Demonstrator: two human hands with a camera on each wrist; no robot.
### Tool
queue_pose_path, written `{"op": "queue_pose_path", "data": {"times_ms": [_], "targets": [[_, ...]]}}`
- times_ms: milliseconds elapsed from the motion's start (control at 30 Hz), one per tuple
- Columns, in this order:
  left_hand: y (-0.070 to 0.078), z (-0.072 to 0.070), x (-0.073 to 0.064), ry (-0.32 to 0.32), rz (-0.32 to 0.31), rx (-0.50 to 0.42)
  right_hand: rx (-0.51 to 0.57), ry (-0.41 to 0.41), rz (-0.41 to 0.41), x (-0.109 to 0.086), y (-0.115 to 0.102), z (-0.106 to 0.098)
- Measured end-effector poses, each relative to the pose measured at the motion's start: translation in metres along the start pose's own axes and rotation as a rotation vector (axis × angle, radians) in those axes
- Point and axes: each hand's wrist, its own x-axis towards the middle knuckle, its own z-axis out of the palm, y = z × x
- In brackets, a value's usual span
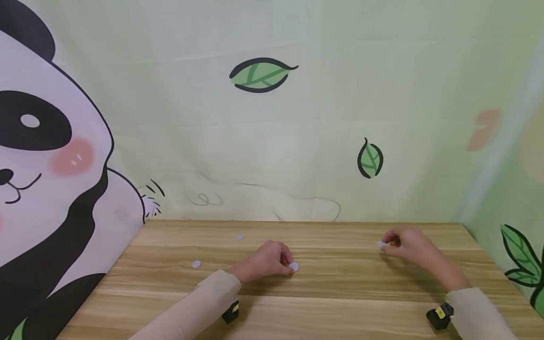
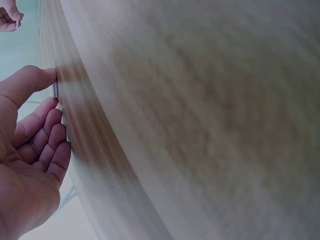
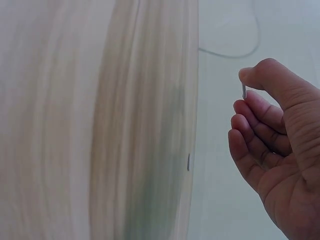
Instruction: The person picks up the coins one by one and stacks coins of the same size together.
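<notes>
My left hand pinches a small white disc between thumb and fingertip, low at the tabletop. In the left wrist view that disc shows edge-on, with the other fingers loosely curled below it. My right hand pinches another white disc above the table toward the back right. From the right wrist its thin edge stands between thumb and index finger, the remaining fingers bent.
On the wooden table, white discs lie at the left and back left. A thin disc-like piece lies near the table's far edge in the right wrist view. A printed cloth hangs behind the table.
</notes>
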Motion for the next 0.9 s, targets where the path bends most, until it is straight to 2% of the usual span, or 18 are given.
{"op": "queue_pose_path", "data": {"times_ms": [533,900], "targets": [[-0.001,0.0,0.0,0.003,0.002,-0.011,-0.007,-0.03,-0.026,0.005,-0.015,0.009],[0.002,-0.001,-0.001,-0.004,-0.018,0.003,0.029,-0.039,-0.062,0.009,-0.027,0.018]]}}
